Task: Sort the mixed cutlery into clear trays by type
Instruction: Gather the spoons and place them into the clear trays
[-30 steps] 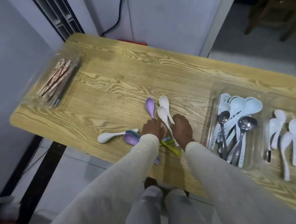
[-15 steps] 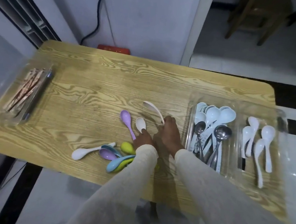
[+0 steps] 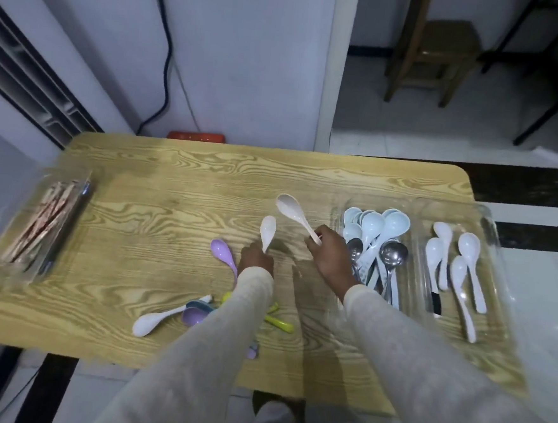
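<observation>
My right hand (image 3: 330, 259) pinches the handle of a large white spoon (image 3: 292, 212), its bowl raised toward the far left, just left of the clear spoon tray (image 3: 412, 286). My left hand (image 3: 256, 259) holds a smaller white spoon (image 3: 267, 230) by its handle, bowl pointing away. A purple spoon (image 3: 223, 253) lies beside my left hand. Near the front edge lie a white spoon (image 3: 158, 318), another purple spoon (image 3: 194, 316), a blue one and yellow-green ones (image 3: 279, 323), partly hidden by my left sleeve.
The wooden table (image 3: 174, 184) carries a clear tray of chopsticks (image 3: 45, 224) at the far left. The right tray holds white and metal spoons (image 3: 390, 255) in one compartment, white spoons (image 3: 466, 251) in the other. A stool stands beyond the table.
Both hands lifted a white spoon each off the table; the right hand's spoon rose and moved toward the spoon tray. The camera view tilted up.
</observation>
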